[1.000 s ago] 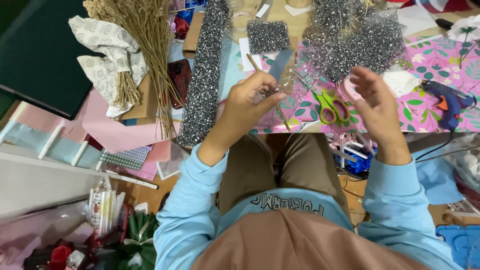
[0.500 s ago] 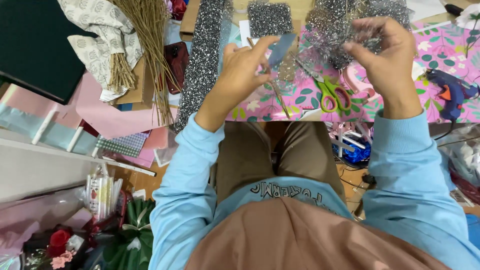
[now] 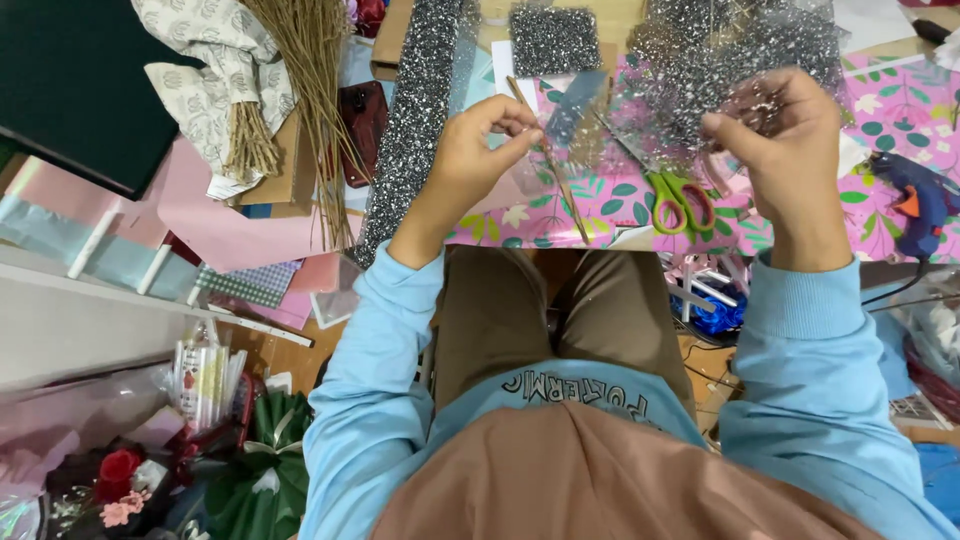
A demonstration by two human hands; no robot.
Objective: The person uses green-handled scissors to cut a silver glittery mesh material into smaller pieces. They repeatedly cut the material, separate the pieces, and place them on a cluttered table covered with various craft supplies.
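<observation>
Head view: left hand [image 3: 480,150] pinches one edge of a clear glittery sheet [image 3: 640,100], fingers closed on it. Right hand [image 3: 785,140] grips the opposite edge, fingers curled shut. Sheet is stretched between both hands above the pink floral table cover [image 3: 600,215]. Green scissors [image 3: 680,200] lie just below it, blue glue gun [image 3: 925,200] to the right.

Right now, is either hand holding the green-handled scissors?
No, the green-handled scissors lie on the pink floral paper between the two hands.

scissors [image 3: 678,200] on table [image 3: 890,110] | glue gun [image 3: 920,200] right | twigs [image 3: 310,110] probably left
</observation>
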